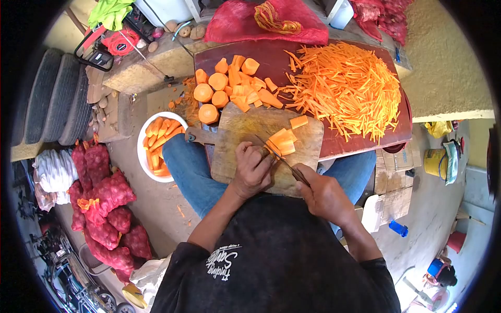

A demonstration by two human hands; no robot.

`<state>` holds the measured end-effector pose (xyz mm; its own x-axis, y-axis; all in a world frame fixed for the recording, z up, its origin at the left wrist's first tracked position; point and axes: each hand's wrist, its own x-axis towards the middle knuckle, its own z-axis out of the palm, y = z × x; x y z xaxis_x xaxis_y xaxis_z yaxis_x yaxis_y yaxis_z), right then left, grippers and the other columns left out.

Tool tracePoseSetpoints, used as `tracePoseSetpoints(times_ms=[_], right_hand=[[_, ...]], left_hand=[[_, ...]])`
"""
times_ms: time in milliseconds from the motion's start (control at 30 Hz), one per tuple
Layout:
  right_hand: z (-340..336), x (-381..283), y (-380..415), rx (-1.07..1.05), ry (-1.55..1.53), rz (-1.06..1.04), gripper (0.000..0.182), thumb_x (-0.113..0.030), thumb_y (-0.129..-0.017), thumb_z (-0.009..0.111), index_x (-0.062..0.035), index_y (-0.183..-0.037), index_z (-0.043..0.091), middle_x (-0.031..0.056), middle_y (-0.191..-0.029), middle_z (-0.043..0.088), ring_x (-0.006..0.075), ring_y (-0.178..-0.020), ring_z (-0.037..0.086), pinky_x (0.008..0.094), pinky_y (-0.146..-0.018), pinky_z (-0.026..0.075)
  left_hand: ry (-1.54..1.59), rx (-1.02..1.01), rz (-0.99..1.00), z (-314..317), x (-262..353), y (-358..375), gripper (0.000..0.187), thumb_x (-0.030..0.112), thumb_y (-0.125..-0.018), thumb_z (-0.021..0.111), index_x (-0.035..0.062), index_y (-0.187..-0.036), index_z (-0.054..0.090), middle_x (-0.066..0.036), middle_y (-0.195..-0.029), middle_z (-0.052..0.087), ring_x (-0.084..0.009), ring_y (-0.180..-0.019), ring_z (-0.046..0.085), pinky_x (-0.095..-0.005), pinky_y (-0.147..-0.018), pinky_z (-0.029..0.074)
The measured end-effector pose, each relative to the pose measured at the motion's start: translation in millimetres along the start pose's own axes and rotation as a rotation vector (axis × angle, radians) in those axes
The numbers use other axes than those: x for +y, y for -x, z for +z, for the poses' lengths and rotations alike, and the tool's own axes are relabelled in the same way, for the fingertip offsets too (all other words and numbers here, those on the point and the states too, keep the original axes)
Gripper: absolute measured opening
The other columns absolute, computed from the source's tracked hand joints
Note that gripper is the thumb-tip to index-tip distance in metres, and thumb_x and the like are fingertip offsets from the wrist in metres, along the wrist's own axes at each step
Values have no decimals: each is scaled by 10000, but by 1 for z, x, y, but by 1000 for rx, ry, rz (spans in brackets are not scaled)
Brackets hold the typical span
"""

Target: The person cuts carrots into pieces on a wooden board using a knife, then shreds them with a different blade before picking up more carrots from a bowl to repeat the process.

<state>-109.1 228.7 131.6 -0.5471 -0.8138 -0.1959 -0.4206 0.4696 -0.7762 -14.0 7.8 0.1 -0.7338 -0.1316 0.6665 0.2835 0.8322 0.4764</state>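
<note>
A wooden cutting board [237, 125] with a handle lies across my lap and the table's near edge. In my right hand [327, 197] is a knife [284, 160], its blade slanting up and left across some carrot slices [282, 142]. My left hand [253, 169] has its fingers curled at the left side of the blade, closed on a piece of carrot that they mostly hide. One flat carrot slice [299, 122] lies apart on the board. Beyond it, cut carrot chunks [218, 81] sit at the left of the table, and a large heap of carrot sticks [347, 86] at the right.
The dark red table [282, 60] stands before me. A white basin [142, 148] of peeled carrots is on the floor by my left knee. Red mesh sacks [107, 195] and tires [62, 99] line the left. Cardboard [394, 190] lies at right; another person [443, 274] is farther off.
</note>
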Motion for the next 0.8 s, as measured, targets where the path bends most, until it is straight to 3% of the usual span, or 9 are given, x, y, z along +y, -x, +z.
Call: tracePoseSetpoints(times_ms=[233, 333, 433, 633, 800], right_hand=[[28, 32, -23, -21, 128, 25, 371, -155, -1075, 698, -34, -1417, 618, 297, -1061, 759, 529, -975, 739, 567, -796, 597], [22, 33, -24, -7, 40, 7, 361, -162, -1084, 687, -25, -1411, 618, 304, -1051, 754, 528, -977, 736, 564, -793, 586], [9, 12, -16, -5, -23, 3, 429, -208, -1087, 684, -55, -1473, 578, 320, -1036, 758, 548, -977, 733, 617, -791, 601], [1, 2, -3, -16, 1, -25, 341, -173, -1098, 676, -22, -1397, 611, 268, -1043, 751, 515, -955, 743, 540, -773, 584], [17, 13, -12, -41, 74, -8, 344, -172, -1086, 691, -22, -1383, 606, 279, -1029, 759, 519, -940, 739, 562, -773, 591]], left_hand=[[9, 25, 2, -1, 2, -4, 319, -2, -774, 840, 27, -1084, 769, -97, -1046, 673, -311, -956, 686, -554, -1026, 477], [8, 24, 0, -1, 2, -4, 326, -13, -775, 834, 18, -1092, 763, -113, -1051, 664, -320, -948, 680, -562, -1031, 479], [3, 6, -21, -2, 2, 4, 331, -16, -771, 829, 12, -1094, 760, -127, -1057, 656, -328, -940, 674, -571, -1033, 482], [16, 2, -19, -1, 3, 1, 341, -1, -752, 845, 19, -1081, 758, -114, -1048, 663, -314, -936, 678, -562, -1023, 476], [17, 4, 7, -3, 0, 0, 360, -21, -740, 806, 14, -1095, 760, -114, -1064, 679, -315, -955, 687, -559, -1028, 474]])
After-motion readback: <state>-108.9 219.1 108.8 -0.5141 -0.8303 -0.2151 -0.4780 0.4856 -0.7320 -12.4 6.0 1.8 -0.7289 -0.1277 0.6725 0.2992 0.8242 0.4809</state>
